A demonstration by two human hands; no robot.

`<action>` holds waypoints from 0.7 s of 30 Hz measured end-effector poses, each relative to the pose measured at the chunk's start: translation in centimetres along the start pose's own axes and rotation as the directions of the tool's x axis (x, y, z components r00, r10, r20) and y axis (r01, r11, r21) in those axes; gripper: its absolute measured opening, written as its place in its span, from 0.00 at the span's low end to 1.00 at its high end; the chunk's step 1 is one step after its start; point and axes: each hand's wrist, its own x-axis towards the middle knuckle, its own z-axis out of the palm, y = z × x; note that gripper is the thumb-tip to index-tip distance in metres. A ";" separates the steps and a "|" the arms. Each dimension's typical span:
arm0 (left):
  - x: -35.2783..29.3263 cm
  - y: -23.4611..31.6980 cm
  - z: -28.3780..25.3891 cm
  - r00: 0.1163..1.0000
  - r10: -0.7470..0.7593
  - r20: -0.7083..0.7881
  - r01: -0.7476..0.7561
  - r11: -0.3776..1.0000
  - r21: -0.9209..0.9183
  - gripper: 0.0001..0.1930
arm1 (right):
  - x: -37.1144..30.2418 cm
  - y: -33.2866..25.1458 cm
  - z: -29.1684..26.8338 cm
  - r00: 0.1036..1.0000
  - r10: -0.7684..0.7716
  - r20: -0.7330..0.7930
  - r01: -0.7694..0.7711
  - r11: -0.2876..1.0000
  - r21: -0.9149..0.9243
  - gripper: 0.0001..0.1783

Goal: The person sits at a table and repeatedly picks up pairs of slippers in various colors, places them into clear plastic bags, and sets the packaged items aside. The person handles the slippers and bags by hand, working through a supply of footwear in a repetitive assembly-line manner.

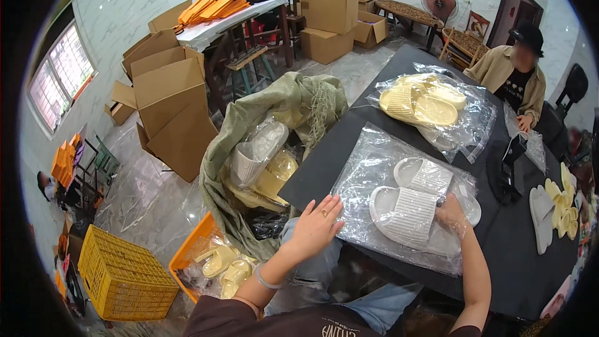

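A pair of light grey slippers with ribbed straps lies inside a clear plastic bag on the black table. My right hand reaches into the bag from its right side, fingers curled at the slippers' foot openings. Film and slippers partly hide its fingertips. With fingers spread, my left hand rests at the bag's left edge, by the table's near edge, and grips nothing. Beyond the bag lie bagged pale yellow slippers.
Left of the table stands a green woven sack of bagged slippers. Below it are an orange crate and a yellow crate. Loose slippers lie at the table's right. Across sits a person handling a clear bag.
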 end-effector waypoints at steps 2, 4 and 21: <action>0.1 0.2 -0.2 1.000 -0.003 -0.005 0.003 1.000 -0.018 0.23 | 0.5 3.2 0.8 0.999 -0.039 -0.033 0.039 0.999 -0.010 0.28; 0.1 0.3 -0.3 1.000 -0.008 -0.008 0.008 1.000 -0.026 0.23 | 0.7 4.4 1.1 0.996 -0.078 -0.052 0.076 0.997 -0.027 0.28; 0.1 0.1 0.1 0.995 0.017 -0.103 -0.018 1.000 -0.013 0.21 | 0.2 2.0 0.8 0.999 -0.036 -0.024 0.037 0.999 0.005 0.28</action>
